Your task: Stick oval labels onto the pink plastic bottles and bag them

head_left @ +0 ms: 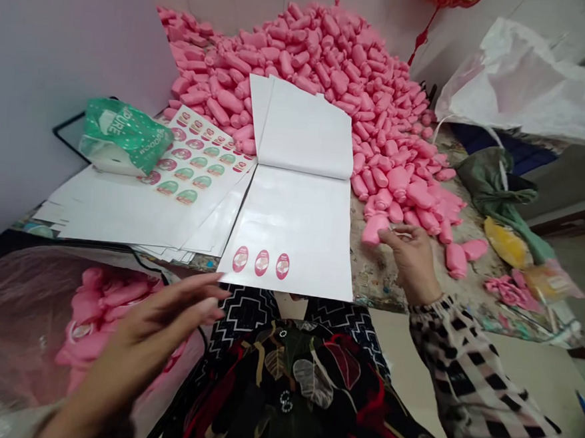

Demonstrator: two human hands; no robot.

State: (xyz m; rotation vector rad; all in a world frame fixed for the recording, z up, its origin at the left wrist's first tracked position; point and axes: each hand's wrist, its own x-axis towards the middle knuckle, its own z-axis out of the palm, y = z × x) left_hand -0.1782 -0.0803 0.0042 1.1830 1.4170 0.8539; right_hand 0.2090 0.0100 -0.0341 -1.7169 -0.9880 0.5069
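Observation:
Beside the heap, my right hand pinches a small pink plastic bottle between thumb and fingers. My left hand is open, its fingers stretched toward the lower left corner of a white sticker sheet. Three oval pink stickers stay in a row along that sheet's near edge. Behind it, other white sheets are folded back and lean on the pile of pink bottles.
Left of the sheet lie stacked papers and a printed sticker sheet, with a green packet on top. A clear bag of pink bottles hangs below. At right are a white sack, green cloth and a yellow item.

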